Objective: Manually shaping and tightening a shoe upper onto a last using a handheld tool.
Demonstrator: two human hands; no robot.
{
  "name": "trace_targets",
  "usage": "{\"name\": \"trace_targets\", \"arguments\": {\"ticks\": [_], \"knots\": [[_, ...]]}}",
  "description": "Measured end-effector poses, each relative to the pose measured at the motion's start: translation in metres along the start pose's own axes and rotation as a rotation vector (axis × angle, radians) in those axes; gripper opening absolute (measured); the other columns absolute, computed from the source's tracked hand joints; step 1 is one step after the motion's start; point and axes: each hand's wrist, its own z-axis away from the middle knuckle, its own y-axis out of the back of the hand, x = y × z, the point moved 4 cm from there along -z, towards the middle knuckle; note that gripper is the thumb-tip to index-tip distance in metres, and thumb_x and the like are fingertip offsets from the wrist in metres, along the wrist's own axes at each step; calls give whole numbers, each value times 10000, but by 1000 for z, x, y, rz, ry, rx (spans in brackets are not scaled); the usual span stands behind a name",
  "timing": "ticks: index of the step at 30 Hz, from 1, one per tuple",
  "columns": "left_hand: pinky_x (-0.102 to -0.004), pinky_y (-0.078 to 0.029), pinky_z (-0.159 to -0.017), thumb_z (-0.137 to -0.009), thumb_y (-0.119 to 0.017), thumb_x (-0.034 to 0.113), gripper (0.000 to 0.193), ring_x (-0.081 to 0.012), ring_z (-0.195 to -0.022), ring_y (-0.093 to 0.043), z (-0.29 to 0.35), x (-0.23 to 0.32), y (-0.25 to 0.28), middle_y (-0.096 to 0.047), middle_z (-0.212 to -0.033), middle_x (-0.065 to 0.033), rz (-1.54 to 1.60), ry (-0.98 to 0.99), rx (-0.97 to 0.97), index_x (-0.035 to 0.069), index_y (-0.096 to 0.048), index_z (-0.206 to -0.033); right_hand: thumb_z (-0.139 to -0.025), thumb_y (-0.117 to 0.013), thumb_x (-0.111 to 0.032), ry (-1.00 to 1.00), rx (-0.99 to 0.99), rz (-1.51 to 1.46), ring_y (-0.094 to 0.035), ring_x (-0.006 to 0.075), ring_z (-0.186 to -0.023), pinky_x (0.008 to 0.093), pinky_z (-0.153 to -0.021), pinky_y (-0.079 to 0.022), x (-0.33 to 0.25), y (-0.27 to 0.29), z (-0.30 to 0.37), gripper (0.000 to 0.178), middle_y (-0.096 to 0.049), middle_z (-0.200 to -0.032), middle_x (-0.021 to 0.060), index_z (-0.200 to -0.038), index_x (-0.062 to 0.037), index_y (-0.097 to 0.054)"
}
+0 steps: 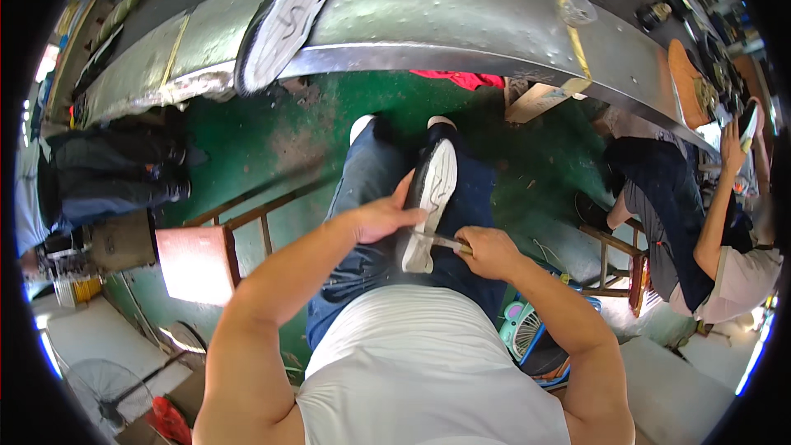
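Observation:
A dark shoe with its white sole (437,181) turned up rests on my thighs. My left hand (383,216) is closed on its side, the thumb lying over the sole near the middle. In my right hand (488,252) is a knife (443,241) with a short handle. Its flat metal blade lies across the sole toward the heel end, pointing at my left thumb. Whether the blade's edge cuts into the sole cannot be made out. Ahead, a second dark shoe (290,23), white sole up, leans over the edge of the metal-fronted bench (412,12).
A person (700,222) sits at the right, a hand on a shoe at the bench. At the left are another person's dark trousers (115,173) and a stool (196,259). A small turquoise fan (521,328) stands by my right elbow. A tan shoe (688,82) lies on the bench.

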Motion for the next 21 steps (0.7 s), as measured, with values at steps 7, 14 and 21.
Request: {"name": "trace_targets", "arguments": {"ticks": [7,14,21], "knots": [[-349,-304,-1149,-933,-632,177,903,-262,-1395,-387,-23,-32,-36,-372,-1523,-183,100,-116,231,158,-19,-1596,-830,-628,-87,-46,86,302,-666,343,-853,392,-760,-554,-29,-3,37,201,-648,-903,182,-990,28,-591],[-319,-346,-1107,-941,-595,104,878,-221,-1330,-439,-18,-11,-43,-446,-1466,-140,225,-15,257,175,-13,-1594,-799,-628,-67,3,57,332,-668,245,-839,329,-648,-572,-28,-11,40,219,-637,-911,151,-996,17,-584],[-341,-354,-1111,-984,-586,119,867,-197,-1322,-438,-21,-38,-23,-438,-1475,-108,347,-65,237,137,35,-1589,-837,-590,-98,29,131,576,-661,256,-830,326,-670,-579,-51,-17,35,169,-635,-912,130,-976,-3,-594]]}}
